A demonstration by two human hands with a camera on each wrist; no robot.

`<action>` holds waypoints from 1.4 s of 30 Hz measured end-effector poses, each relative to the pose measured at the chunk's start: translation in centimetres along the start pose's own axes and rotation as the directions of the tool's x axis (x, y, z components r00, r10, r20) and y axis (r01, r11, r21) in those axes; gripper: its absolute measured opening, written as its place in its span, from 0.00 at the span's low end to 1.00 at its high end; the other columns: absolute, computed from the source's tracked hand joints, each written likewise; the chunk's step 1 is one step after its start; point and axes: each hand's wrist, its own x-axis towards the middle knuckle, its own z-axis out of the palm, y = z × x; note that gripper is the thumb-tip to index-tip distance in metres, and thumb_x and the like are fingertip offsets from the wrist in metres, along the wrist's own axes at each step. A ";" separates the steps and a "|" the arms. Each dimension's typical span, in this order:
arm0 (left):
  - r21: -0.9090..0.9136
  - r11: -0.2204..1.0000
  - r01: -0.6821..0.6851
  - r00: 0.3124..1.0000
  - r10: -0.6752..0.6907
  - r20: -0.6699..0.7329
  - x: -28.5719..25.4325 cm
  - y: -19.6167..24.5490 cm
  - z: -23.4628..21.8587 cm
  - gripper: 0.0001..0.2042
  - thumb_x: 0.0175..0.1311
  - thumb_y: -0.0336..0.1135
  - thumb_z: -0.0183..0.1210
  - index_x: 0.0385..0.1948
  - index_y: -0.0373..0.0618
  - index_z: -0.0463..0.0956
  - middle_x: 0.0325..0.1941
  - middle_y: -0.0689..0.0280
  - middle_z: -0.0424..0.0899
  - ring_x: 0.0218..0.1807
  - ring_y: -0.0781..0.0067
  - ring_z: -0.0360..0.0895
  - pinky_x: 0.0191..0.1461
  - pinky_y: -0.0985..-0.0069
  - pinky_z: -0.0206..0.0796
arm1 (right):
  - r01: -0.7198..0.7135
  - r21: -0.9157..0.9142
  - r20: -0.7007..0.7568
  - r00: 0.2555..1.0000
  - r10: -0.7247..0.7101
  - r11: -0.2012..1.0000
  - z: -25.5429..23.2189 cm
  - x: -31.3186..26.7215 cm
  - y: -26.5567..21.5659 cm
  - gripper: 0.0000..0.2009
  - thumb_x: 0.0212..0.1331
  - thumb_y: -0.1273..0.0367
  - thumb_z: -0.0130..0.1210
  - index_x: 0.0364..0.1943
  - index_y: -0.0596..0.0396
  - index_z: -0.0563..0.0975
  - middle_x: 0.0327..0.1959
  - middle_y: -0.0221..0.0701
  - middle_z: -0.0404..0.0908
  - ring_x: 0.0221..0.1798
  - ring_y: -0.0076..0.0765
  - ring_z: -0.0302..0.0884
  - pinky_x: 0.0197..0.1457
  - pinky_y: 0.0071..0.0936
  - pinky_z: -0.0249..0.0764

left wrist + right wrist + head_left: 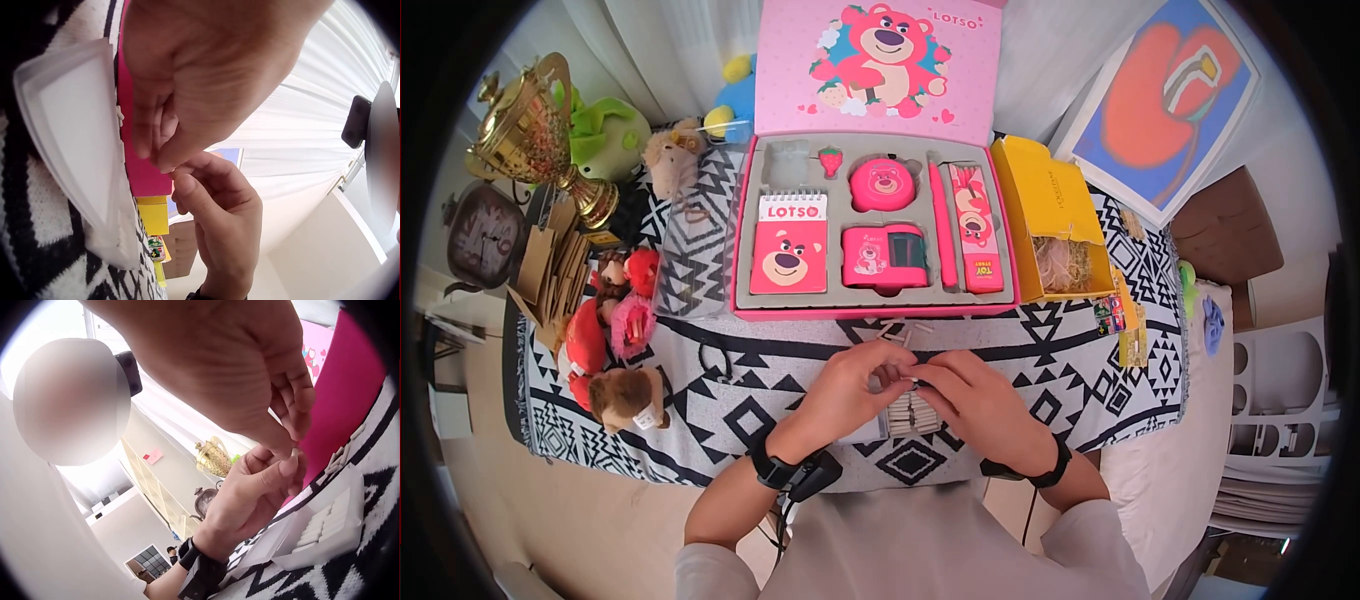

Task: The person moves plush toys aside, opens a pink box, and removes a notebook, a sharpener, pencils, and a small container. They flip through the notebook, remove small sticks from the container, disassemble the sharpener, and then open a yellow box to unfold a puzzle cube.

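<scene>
Close over the case, my left hand (850, 392) and right hand (980, 408) meet at the fingertips. Between them they pinch a small white stick (295, 452), mostly covered by the fingers. Below lies a translucent plastic case (360, 515) with its lid (75, 119) folded back. Rows of short white sticks (912, 413) fill the case, shaped like small cylinders. Several loose white sticks (337, 457) lie on the patterned cloth just beyond it, near the pink box.
An opened pink gift box (875, 312) with stationery stands behind the hands. To its right is a yellow box (1050, 200); small colourful packets (1110, 315) lie near it. Plush toys (628, 395) and a gold trophy (530, 130) stand left. A black loop (716, 360) lies on the cloth.
</scene>
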 end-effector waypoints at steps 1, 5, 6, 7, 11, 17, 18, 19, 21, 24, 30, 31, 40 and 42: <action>0.007 1.000 -0.015 1.000 0.015 -0.002 0.0 0.0 0.1 0.10 0.58 0.20 0.63 0.41 0.38 0.78 0.35 0.67 0.83 0.36 0.80 0.80 0.43 0.80 0.73 | 0.013 -0.001 0.016 1.000 -0.013 1.000 0.3 0.0 0.2 0.13 0.55 0.74 0.59 0.45 0.57 0.77 0.39 0.36 0.75 0.43 0.44 0.76 0.44 0.35 0.75; -0.064 0.998 0.010 1.000 -0.010 -0.004 -0.1 0.1 0.1 0.13 0.55 0.21 0.63 0.43 0.42 0.77 0.33 0.64 0.81 0.35 0.71 0.80 0.39 0.75 0.73 | 0.046 -0.001 0.095 0.994 -0.046 0.999 0.5 -0.1 1.0 0.12 0.55 0.74 0.59 0.44 0.58 0.76 0.39 0.36 0.75 0.43 0.45 0.76 0.45 0.35 0.75; 0.021 0.999 -0.033 0.999 0.034 -0.018 -0.1 0.2 0.0 0.13 0.54 0.21 0.63 0.42 0.42 0.76 0.33 0.63 0.81 0.34 0.68 0.80 0.39 0.74 0.74 | 0.047 -0.001 0.095 0.994 -0.047 0.999 0.6 0.0 0.9 0.12 0.55 0.74 0.59 0.44 0.58 0.76 0.39 0.36 0.75 0.43 0.45 0.76 0.45 0.35 0.75; 0.107 0.991 -0.076 0.996 0.079 -0.027 -0.1 0.2 -0.2 0.13 0.53 0.21 0.63 0.41 0.42 0.76 0.33 0.62 0.81 0.33 0.65 0.80 0.39 0.73 0.74 | -0.016 0.010 0.055 0.998 0.015 1.000 0.8 0.2 0.8 0.12 0.55 0.74 0.60 0.44 0.57 0.76 0.39 0.36 0.75 0.43 0.46 0.76 0.44 0.36 0.75; 0.400 0.914 -0.071 0.955 0.178 -0.238 0.1 -0.6 -1.4 0.13 0.51 0.22 0.64 0.40 0.43 0.76 0.31 0.61 0.81 0.33 0.60 0.80 0.37 0.68 0.73 | -0.098 -0.070 0.039 0.994 0.100 0.993 1.2 1.5 2.4 0.12 0.55 0.74 0.60 0.44 0.56 0.77 0.38 0.38 0.75 0.43 0.47 0.76 0.44 0.37 0.74; 0.580 0.806 0.116 0.934 0.109 -0.339 0.0 -1.4 -1.9 0.13 0.51 0.28 0.67 0.38 0.45 0.78 0.26 0.65 0.81 0.26 0.64 0.77 0.30 0.70 0.70 | -0.037 -0.146 0.083 0.995 0.049 0.989 2.9 2.4 4.6 0.10 0.56 0.72 0.59 0.42 0.55 0.78 0.35 0.37 0.74 0.41 0.48 0.76 0.44 0.40 0.74; 0.580 0.806 0.116 0.934 0.111 -0.341 0.0 -1.2 -1.9 0.13 0.51 0.28 0.67 0.38 0.45 0.78 0.26 0.65 0.81 0.26 0.64 0.77 0.30 0.70 0.70 | -0.035 -0.147 0.083 0.995 0.047 0.989 2.9 2.4 4.7 0.10 0.56 0.72 0.59 0.42 0.55 0.78 0.35 0.37 0.74 0.41 0.48 0.76 0.44 0.40 0.74; 0.586 0.802 0.117 0.942 0.096 -0.320 -0.1 -1.0 -1.9 0.13 0.52 0.30 0.67 0.40 0.46 0.78 0.26 0.65 0.80 0.26 0.64 0.78 0.30 0.69 0.70 | -0.044 -0.158 0.083 0.995 0.058 0.986 3.0 2.4 4.7 0.09 0.55 0.72 0.59 0.40 0.56 0.78 0.35 0.37 0.74 0.41 0.48 0.76 0.44 0.40 0.74; 0.589 0.799 0.118 0.951 0.081 -0.299 0.0 -0.9 -1.6 0.14 0.52 0.31 0.67 0.41 0.47 0.79 0.25 0.65 0.79 0.26 0.63 0.78 0.30 0.69 0.70 | -0.056 -0.171 0.084 0.994 0.071 0.984 3.0 2.4 4.7 0.07 0.55 0.72 0.59 0.38 0.56 0.78 0.35 0.37 0.74 0.41 0.47 0.76 0.43 0.40 0.74; 0.631 0.774 0.052 0.967 0.119 -0.225 0.2 -1.2 -0.8 0.12 0.56 0.35 0.64 0.42 0.48 0.80 0.31 0.63 0.79 0.32 0.55 0.80 0.33 0.62 0.74 | -0.024 -0.171 0.051 0.998 0.033 0.985 2.4 2.2 4.0 0.06 0.54 0.72 0.60 0.35 0.56 0.77 0.34 0.36 0.73 0.40 0.46 0.76 0.42 0.39 0.74; 0.651 0.758 0.035 0.950 0.176 -0.257 0.8 -1.9 -0.3 0.07 0.57 0.35 0.63 0.37 0.49 0.82 0.29 0.64 0.78 0.31 0.56 0.80 0.31 0.62 0.72 | -0.011 -0.004 0.187 0.982 0.012 1.000 0.6 -0.3 1.9 0.06 0.53 0.71 0.62 0.33 0.56 0.77 0.33 0.33 0.72 0.38 0.42 0.76 0.41 0.35 0.75; 0.650 0.759 0.035 0.950 0.176 -0.257 0.9 -2.0 -0.3 0.07 0.57 0.35 0.63 0.37 0.49 0.82 0.29 0.64 0.78 0.31 0.56 0.80 0.31 0.62 0.72 | -0.004 -0.035 0.220 0.975 0.012 0.999 0.5 -0.8 1.8 0.06 0.53 0.72 0.62 0.32 0.56 0.78 0.33 0.32 0.73 0.38 0.42 0.76 0.41 0.35 0.75; 0.585 0.811 -0.017 0.926 0.234 -0.297 0.8 -2.2 0.1 0.05 0.53 0.28 0.66 0.31 0.44 0.81 0.24 0.65 0.75 0.22 0.67 0.75 0.27 0.71 0.68 | 0.004 -0.096 0.231 0.973 0.018 0.995 0.5 -1.8 1.6 0.04 0.52 0.72 0.62 0.30 0.56 0.78 0.33 0.32 0.73 0.39 0.42 0.76 0.43 0.35 0.75; 0.572 0.819 -0.049 0.920 0.260 -0.292 0.8 -2.0 0.1 0.05 0.52 0.27 0.66 0.31 0.44 0.81 0.25 0.66 0.75 0.22 0.67 0.75 0.27 0.72 0.68 | 0.007 -0.095 0.237 0.971 0.016 0.995 0.6 -1.8 1.6 0.04 0.52 0.72 0.62 0.30 0.56 0.78 0.33 0.33 0.73 0.39 0.42 0.75 0.43 0.35 0.75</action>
